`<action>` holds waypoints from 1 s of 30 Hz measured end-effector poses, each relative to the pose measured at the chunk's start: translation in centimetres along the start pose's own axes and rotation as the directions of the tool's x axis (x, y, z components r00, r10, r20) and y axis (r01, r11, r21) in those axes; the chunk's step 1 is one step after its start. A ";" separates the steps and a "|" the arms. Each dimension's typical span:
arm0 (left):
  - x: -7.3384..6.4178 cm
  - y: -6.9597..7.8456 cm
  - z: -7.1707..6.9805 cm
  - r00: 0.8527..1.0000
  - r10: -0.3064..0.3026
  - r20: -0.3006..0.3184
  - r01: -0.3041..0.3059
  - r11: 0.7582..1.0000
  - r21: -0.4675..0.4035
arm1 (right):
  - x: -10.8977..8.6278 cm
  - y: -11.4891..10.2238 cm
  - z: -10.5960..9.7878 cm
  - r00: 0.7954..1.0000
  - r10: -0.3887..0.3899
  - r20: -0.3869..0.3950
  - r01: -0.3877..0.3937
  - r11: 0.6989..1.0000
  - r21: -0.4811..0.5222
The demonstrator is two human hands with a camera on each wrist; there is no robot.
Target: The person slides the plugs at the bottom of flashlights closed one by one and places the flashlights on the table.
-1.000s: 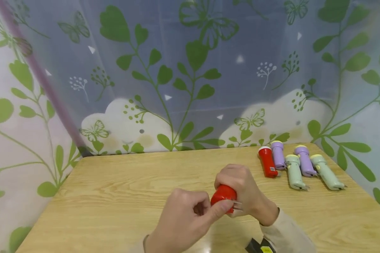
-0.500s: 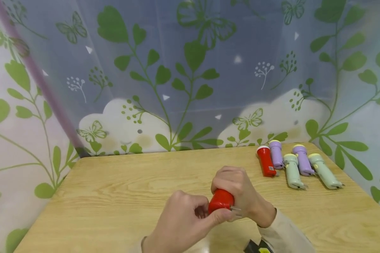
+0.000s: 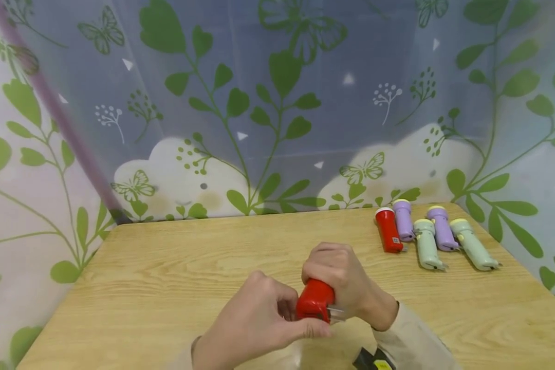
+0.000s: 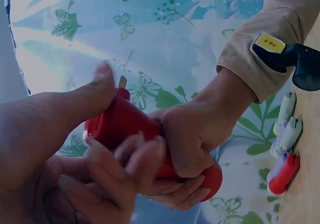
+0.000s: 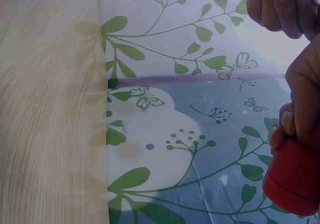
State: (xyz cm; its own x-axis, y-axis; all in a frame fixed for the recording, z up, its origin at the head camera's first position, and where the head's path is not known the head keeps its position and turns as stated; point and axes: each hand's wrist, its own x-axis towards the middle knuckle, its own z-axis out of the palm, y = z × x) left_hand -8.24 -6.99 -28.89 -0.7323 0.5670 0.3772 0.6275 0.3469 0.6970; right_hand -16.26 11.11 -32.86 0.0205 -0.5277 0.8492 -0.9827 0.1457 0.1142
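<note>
Leaf-printed cloth [image 3: 231, 67] hangs behind the wood-grained worktop [image 3: 176, 267]. Above it, the right hand [image 3: 335, 275] has its fingers clamped round a red flashlight [image 3: 315, 298]; the left hand [image 3: 254, 318] meets its tail, though whether those fingers pinch I cannot tell. Its plug prongs [image 3: 335, 312] stand out, so work on this one seems midway, with setting down left. Another red flashlight [image 3: 389, 231], two purple ones [image 3: 403, 221] and two pale green ones [image 3: 427, 246] lie grouped at right.

Left hand [image 3: 252, 321]: hovering over the table [image 3: 166, 267], short of its far edge, thumb [image 3: 307, 329] stretching straight, fingers [image 4: 107, 161] bending.
Right hand [image 3: 335, 280]: gripping just beside it, fingers curling tightly.
Right forearm [image 3: 411, 336]: slanting inward, beige sleeve [image 3: 400, 329] covering it, wrist [image 3: 383, 311] showing bare.
</note>
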 end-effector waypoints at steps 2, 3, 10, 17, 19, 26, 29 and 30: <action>0.0 0.0 0.0 1.000 0.001 0.001 -0.001 1.000 0.022 | 0.0 0.0 0.0 1.000 -0.001 0.013 0.001 1.000 -0.013; 0.0 0.0 -0.1 1.000 0.000 0.002 -0.001 1.000 0.026 | 0.0 0.0 0.0 1.000 0.001 0.018 0.000 1.000 -0.020; 0.2 -0.4 0.2 0.991 0.132 -0.025 -0.130 0.989 0.073 | 0.1 0.1 -0.3 1.000 0.000 -0.007 0.000 0.999 -0.034; 0.5 -0.8 0.6 0.991 0.121 -0.054 -0.123 0.992 -0.027 | 0.0 -0.2 -0.3 1.000 0.018 0.002 -0.018 0.999 -0.049; 0.5 -0.8 0.6 0.992 0.120 -0.050 -0.121 0.992 -0.031 | -0.1 -0.3 -0.3 1.000 0.019 0.003 -0.018 0.999 -0.050; 0.2 -0.3 0.0 0.995 0.043 0.084 -0.041 0.999 -0.025 | -0.1 -0.6 0.0 1.000 0.030 0.009 -0.029 0.999 -0.040; 0.1 -0.1 -0.3 0.993 0.020 0.121 -0.020 1.000 0.002 | 0.0 -0.6 0.2 0.999 0.031 0.027 -0.029 0.999 -0.043; 0.0 -0.1 -0.3 0.992 0.017 0.122 -0.020 1.000 0.019 | 0.1 -0.6 0.2 0.999 0.033 0.032 -0.031 0.999 -0.043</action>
State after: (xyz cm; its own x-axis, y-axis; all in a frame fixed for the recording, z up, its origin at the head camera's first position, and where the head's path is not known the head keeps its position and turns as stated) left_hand -8.41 -7.25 -28.74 -0.6838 0.6595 0.3123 0.6469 0.3499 0.6775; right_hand -15.73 10.83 -32.96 -0.0175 -0.5494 0.8354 -0.9742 0.1976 0.1095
